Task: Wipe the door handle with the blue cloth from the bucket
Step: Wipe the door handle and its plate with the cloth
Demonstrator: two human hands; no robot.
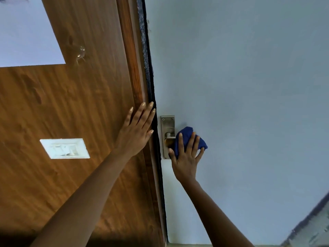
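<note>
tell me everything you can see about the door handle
The door handle sits on a tall, brushed silver metal backplate with screws at its top corners, fixed to the pale blue door near its edge. A short round neck and a brass-toned stub show; the rest of the lever is hidden under the blue cloth, which the right hand presses over it.
</note>
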